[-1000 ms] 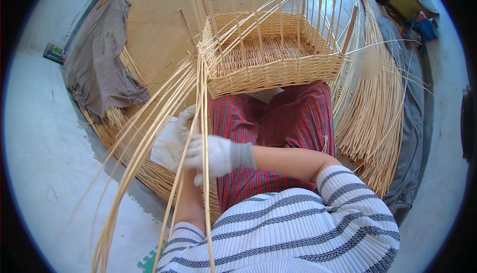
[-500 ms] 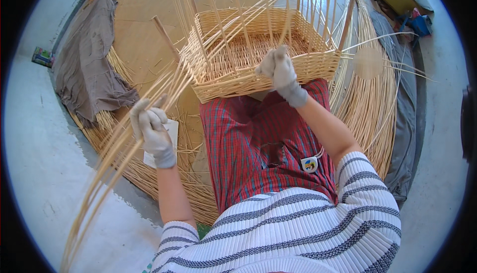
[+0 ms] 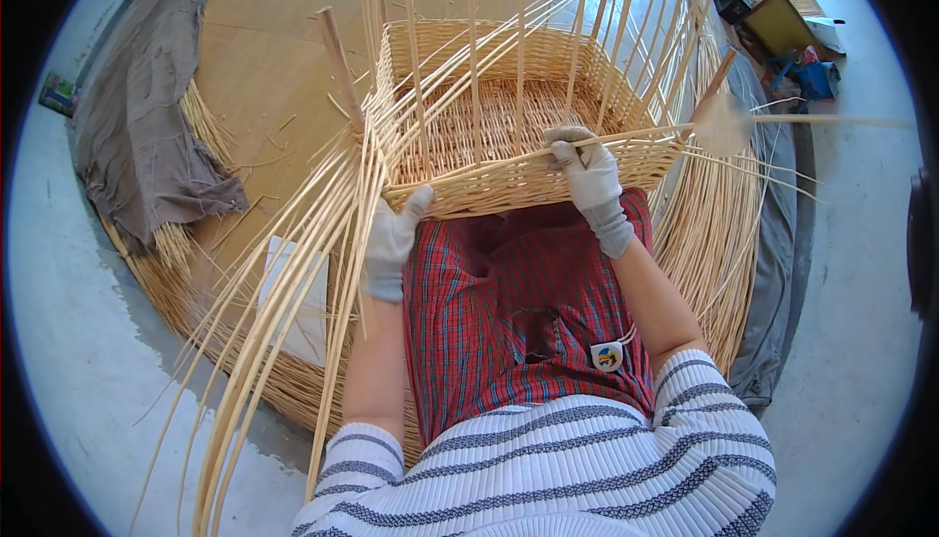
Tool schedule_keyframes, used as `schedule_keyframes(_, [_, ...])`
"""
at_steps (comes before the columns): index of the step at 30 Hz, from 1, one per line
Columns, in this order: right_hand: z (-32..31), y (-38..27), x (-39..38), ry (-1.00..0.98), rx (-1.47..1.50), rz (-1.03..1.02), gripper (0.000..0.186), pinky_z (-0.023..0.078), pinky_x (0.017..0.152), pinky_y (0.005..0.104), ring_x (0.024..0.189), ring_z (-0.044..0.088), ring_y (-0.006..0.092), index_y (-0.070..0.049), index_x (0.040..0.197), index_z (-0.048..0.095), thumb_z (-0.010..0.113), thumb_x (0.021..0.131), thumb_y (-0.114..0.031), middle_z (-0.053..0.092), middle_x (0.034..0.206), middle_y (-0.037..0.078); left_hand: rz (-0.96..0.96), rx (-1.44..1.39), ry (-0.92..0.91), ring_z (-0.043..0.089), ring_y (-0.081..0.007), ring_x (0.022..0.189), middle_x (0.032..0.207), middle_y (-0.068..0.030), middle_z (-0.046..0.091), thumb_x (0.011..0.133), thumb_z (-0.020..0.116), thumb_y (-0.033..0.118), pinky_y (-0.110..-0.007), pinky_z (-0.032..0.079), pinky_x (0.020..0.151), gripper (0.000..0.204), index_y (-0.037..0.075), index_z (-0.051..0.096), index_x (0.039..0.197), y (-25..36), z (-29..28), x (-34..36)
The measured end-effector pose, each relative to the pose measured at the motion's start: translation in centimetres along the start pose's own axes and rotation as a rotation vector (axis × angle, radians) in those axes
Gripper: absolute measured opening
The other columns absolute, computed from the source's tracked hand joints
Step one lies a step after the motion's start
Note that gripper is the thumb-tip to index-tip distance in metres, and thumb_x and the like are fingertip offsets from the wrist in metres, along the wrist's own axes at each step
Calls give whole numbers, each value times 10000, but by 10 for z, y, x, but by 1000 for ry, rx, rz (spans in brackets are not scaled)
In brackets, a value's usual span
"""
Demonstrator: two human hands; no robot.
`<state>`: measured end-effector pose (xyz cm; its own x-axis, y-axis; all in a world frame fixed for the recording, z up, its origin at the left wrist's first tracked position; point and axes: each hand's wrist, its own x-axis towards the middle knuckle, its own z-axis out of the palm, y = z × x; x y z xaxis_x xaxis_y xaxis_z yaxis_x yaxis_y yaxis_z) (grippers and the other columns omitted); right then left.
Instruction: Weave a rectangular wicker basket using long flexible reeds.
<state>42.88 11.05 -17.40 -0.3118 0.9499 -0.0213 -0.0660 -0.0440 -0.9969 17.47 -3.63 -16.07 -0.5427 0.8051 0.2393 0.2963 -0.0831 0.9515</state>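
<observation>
A rectangular wicker basket, partly woven, rests at my knees with upright stakes rising from its walls. My left hand, in a pale glove, grips its near left corner, thumb against the front wall and the other fingers mostly hidden. Long loose willow rods fan out from that corner, down past my left forearm. At the near rim, right of centre, my gloved right hand is closed in a pinch on a willow strand. That strand runs along the rim and out past the right corner.
Bundles of willow rods lie to the right beside a dark cloth. On the left, a grey-brown cloth covers more rods. A white sheet lies under the loose ends. Thick wooden posts stand at the basket's corners.
My left hand has let go of the loose rods and moved right to the basket's corner. My right hand has shifted right and down along the rim. The basket has moved slightly right.
</observation>
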Motion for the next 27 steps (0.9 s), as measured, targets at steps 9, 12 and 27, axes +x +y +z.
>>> schedule_keyframes(9, [60, -76, -60, 78, -120, -248, 142, 561, 703, 275, 784, 682, 139, -11, 1054, 640, 640, 932, -83, 693, 881, 70, -177, -91, -94, 601, -241, 1019, 1145, -165, 605, 721, 829, 529, -350, 484, 932, 903, -81, 470, 1281, -37, -3, 2])
schedule_keyframes(12, [95, -136, -52, -224, -563, -791, 272, 539, 726, 342, 767, 676, 282, -81, 1103, 648, 702, 837, -73, 670, 827, 116, -217, -97, -72, 586, -242, 1040, 1166, -176, 600, 708, 828, 553, -336, 466, 946, 945, -90, 465, 1298, -40, -2, 3])
schedule_keyframes(27, [219, -128, 111, 157, 307, -635, 563, 423, 885, 322, 904, 501, 197, -58, 1426, 361, 597, 920, -130, 553, 1097, 108, -542, -365, 36, 568, -225, 1138, 1280, -113, 582, 721, 879, 313, -360, 462, 991, 809, 20, 503, 1374, -59, 3, 13])
